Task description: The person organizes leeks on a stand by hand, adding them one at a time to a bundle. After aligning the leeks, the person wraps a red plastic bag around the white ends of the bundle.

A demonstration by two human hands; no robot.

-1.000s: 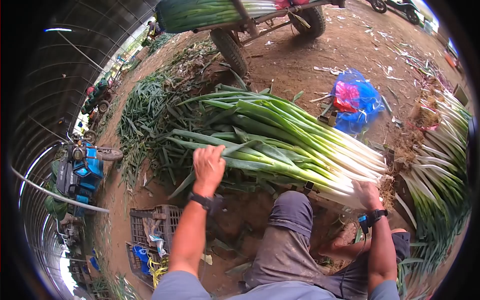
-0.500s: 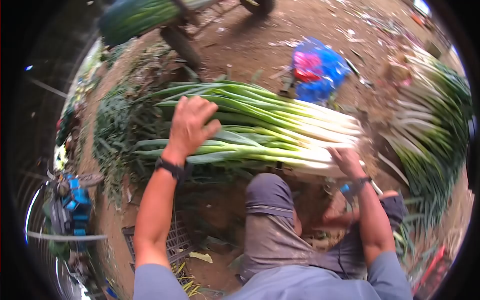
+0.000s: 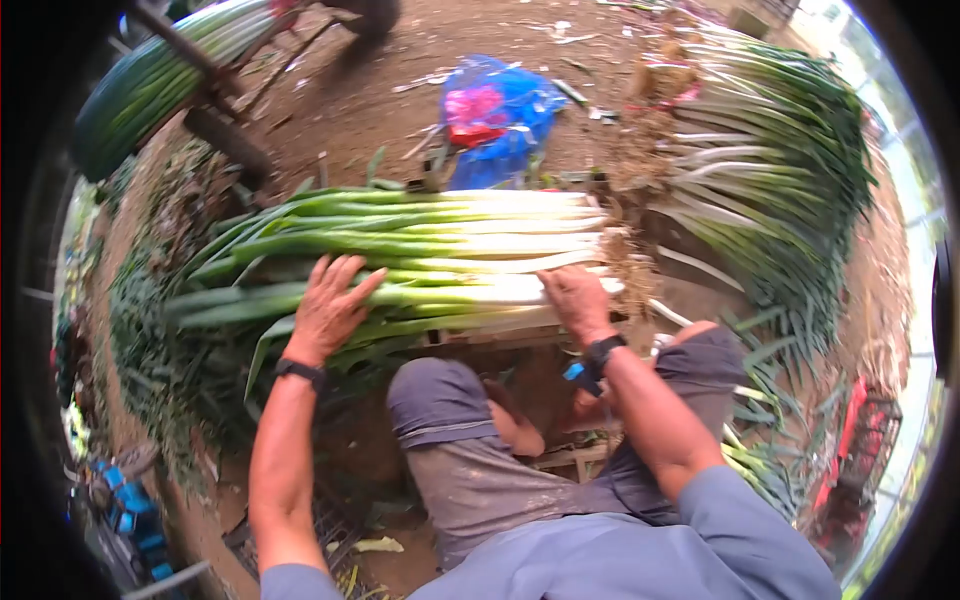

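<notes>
A wide bundle of long green onions lies crosswise in front of me, green leaves to the left and white stems with roots to the right. My left hand rests on the leaves with its fingers apart. At the white ends, my right hand has its fingers closed over a stem near the roots. The stems lie on a low wooden support, mostly hidden under them.
A big pile of green onions lies at right. Beyond the bundle is a blue plastic bag with pink in it. A loaded cart stands upper left, cut leaves below it. A red crate is lower right.
The view has turned to the right, so the scene sits further left. My left hand has come down onto the leaves from a raised position. The near stems lie closer together.
</notes>
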